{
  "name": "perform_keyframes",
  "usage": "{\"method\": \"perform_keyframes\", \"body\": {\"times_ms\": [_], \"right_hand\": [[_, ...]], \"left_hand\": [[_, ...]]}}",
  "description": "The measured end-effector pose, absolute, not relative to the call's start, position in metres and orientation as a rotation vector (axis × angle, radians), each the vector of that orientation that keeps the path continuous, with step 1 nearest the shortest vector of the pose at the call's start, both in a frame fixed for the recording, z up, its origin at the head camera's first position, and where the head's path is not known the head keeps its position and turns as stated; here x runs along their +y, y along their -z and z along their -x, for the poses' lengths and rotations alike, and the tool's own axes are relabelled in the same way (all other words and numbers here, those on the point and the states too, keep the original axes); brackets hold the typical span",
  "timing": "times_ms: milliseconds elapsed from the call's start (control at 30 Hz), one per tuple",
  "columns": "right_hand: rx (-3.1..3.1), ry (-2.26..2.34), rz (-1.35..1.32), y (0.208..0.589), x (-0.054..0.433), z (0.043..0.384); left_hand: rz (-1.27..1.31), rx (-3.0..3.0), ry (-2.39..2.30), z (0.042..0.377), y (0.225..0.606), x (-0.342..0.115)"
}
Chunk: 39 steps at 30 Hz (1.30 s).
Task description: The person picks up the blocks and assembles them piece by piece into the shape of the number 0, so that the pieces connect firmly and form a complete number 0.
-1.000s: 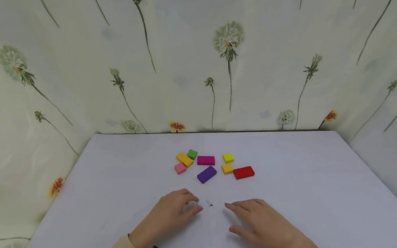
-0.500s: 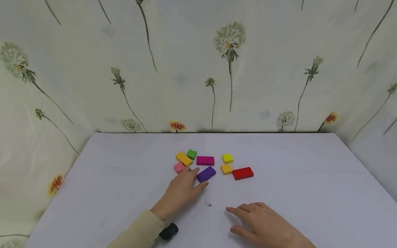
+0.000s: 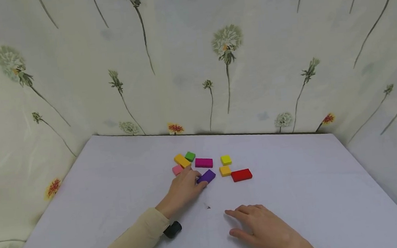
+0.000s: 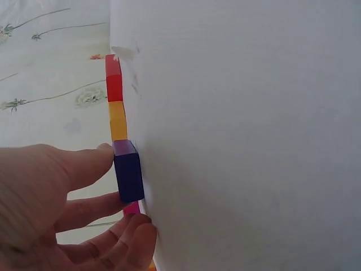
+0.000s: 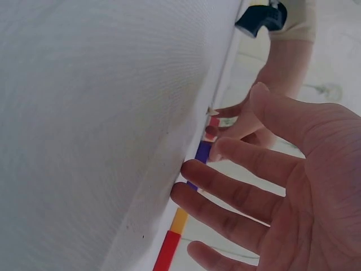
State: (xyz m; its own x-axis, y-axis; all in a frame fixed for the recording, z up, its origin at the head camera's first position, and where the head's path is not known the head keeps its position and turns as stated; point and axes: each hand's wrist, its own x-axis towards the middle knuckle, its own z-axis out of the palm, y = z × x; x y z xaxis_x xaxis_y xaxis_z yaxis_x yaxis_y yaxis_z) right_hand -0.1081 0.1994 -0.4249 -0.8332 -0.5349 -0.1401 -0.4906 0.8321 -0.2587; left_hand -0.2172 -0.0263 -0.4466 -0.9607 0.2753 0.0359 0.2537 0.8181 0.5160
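Observation:
A purple block (image 3: 209, 175) lies on the white table among other coloured blocks. My left hand (image 3: 184, 189) reaches over the table to it, thumb and index finger pinching its two ends. The left wrist view shows the thumb at one end of the purple block (image 4: 128, 175) and the index finger at the other, with the remaining fingers curled beside it. My right hand (image 3: 258, 227) is nearer the front, palm down and fingers loosely spread, holding nothing. Pink (image 3: 177, 170) and magenta blocks (image 3: 204, 163) sit close to the left fingertips.
Further left are an orange block (image 3: 182, 161) and a green one (image 3: 190, 156). To the right lie a yellow block (image 3: 226, 160), a small orange one (image 3: 225, 171) and a red one (image 3: 241, 175). A flower-printed curtain (image 3: 179, 62) stands behind the table.
My left hand has reached forward to the purple block, and its thumb and index finger have closed on it. My right hand has hardly moved.

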Motion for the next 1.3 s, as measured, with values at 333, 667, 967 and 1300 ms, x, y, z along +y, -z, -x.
{"method": "perform_keyframes", "body": {"times_ms": [333, 667, 967, 1300], "right_hand": [[2.803, 0.333, 0.796, 0.427, 0.200, 0.107], [2.782, 0.323, 0.771, 0.429, 0.200, 0.107], [2.793, 0.324, 0.770, 0.426, 0.201, 0.108], [2.817, 0.318, 0.803, 0.425, 0.201, 0.107]], "left_hand": [[-0.469, 2.902, -0.893, 0.213, 0.446, -0.026], [-0.512, 2.764, -1.089, 0.209, 0.450, -0.035], [-0.611, 2.636, -1.163, 0.199, 0.443, -0.048], [-0.582, 2.546, -1.108, 0.182, 0.436, -0.056]]}}
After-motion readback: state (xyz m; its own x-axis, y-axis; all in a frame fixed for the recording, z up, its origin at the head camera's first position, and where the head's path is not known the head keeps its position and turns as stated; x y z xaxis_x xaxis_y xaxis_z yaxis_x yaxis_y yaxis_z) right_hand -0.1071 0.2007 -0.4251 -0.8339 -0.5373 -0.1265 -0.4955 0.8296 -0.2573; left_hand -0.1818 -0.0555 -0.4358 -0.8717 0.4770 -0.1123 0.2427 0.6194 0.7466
